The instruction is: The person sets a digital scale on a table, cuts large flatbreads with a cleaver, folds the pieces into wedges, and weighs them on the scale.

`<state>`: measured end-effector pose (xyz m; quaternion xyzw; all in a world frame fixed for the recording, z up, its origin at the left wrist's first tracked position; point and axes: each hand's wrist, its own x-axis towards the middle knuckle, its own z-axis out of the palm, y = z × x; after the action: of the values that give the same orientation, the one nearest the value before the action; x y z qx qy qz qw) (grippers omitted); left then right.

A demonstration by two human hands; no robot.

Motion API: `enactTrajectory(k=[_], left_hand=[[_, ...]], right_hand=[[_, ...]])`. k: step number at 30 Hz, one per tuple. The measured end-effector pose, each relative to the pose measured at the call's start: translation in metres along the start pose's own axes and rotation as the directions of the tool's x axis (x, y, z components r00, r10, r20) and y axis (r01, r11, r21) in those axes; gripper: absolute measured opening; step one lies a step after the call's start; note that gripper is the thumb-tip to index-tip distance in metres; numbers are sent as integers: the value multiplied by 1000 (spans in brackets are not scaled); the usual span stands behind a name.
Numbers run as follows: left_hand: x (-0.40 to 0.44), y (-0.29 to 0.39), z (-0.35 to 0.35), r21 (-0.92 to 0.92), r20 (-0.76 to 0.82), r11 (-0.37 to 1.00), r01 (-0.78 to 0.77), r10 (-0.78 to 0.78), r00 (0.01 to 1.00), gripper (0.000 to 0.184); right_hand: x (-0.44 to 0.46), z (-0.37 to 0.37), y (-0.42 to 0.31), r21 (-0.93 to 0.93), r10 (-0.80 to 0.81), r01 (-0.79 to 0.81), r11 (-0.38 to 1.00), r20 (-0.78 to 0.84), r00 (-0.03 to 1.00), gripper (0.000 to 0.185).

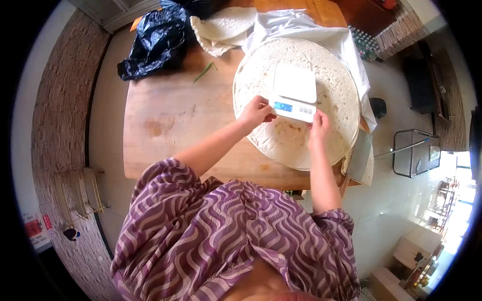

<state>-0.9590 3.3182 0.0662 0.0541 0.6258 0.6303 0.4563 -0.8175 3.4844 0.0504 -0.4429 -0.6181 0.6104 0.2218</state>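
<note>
A white digital kitchen scale (294, 84) with a lit blue display (283, 106) rests on or just above a stack of large round flatbreads (281, 138). My left hand (257, 111) pinches the scale's front left corner between thumb and curled fingers. At the front right corner, my right hand (319, 125) grips the edge with its thumb on top. Nothing lies on the scale's platform. Whether the scale's underside fully touches the bread is hidden.
A white cloth (326, 36) lies behind and right of the bread. Folded flatbread (223, 31), a black plastic bag (158, 42) and a thin green stalk (204, 71) are on the wooden table (170, 115). A broad-bladed cleaver (359, 156) sits at the right edge.
</note>
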Motion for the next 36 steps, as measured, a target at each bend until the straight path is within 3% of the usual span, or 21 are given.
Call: enactTrajectory(k=[4, 6, 7, 9, 10, 12, 13, 14, 16, 18, 22, 26, 29, 32, 34, 35, 36], left_hand=[[-32, 7, -56, -168, -127, 961, -221, 201, 971, 18], [-37, -4, -113, -194, -173, 942, -275, 244, 954, 13], [-51, 3, -123, -205, -236, 932, -298, 248, 939, 12], [-70, 5, -159, -215, -358, 918, -333, 243, 902, 15], [-76, -3, -187, -246, -387, 913, -327, 216, 896, 17], [-92, -22, -244, -258, -437, 894, -367, 230, 869, 14], [-102, -30, -274, -244, -469, 894, -377, 232, 852, 14], [-110, -42, -301, -207, -484, 889, -409, 271, 832, 14], [-125, -57, -334, -149, -547, 898, -415, 275, 791, 14], [-133, -69, -357, -110, -608, 910, -401, 258, 751, 15], [-126, -83, -374, -248, -628, 843, -478, 236, 742, 15], [-85, -88, -363, -366, -578, 797, -481, 210, 788, 17], [-43, -77, -352, -399, -548, 795, -457, 193, 814, 19], [12, -54, -340, -461, -544, 775, -433, 139, 828, 27], [40, -35, -334, -471, -477, 784, -405, 160, 864, 29], [53, -31, -335, -336, -516, 874, -350, 140, 845, 30], [65, -27, -337, -192, -554, 941, -278, 129, 822, 30]], right_hand=[[-42, 63, 18, 69, -77, 78, 995, -23, 997, 21], [-63, 113, 19, 88, -94, 88, 992, 65, 993, 23], [-65, 120, 22, -22, -152, 157, 987, 150, 977, 21], [-76, 138, 16, -17, -329, 359, 933, 360, 873, 27], [-83, 142, 9, -94, -217, 293, 951, 472, 854, 27], [-86, 142, 3, -221, -525, 692, 687, 508, 683, 33], [-89, 142, 10, -303, -525, 716, 629, 514, 679, 42], [-93, 133, 1, -502, -430, 704, 503, 561, 707, 51], [-97, 115, -1, -649, -317, 673, 356, 593, 740, 58], [-103, 104, 3, -647, -313, 695, 315, 620, 719, 62], [-110, 98, 3, -660, -308, 687, 303, 615, 726, 67], [-107, 89, 17, -594, -373, 788, 165, 702, 607, 50], [-111, 90, 13, -613, -367, 766, 194, 679, 636, 36], [-117, 93, 12, -665, -489, 731, -152, 693, 530, 28], [-110, 92, 19, -660, -528, 747, -81, 664, 530, 25], [-107, 90, 22, -654, -545, 755, -43, 649, 531, 24], [-110, 88, 13, -722, -429, 690, 51, 608, 668, 23]])
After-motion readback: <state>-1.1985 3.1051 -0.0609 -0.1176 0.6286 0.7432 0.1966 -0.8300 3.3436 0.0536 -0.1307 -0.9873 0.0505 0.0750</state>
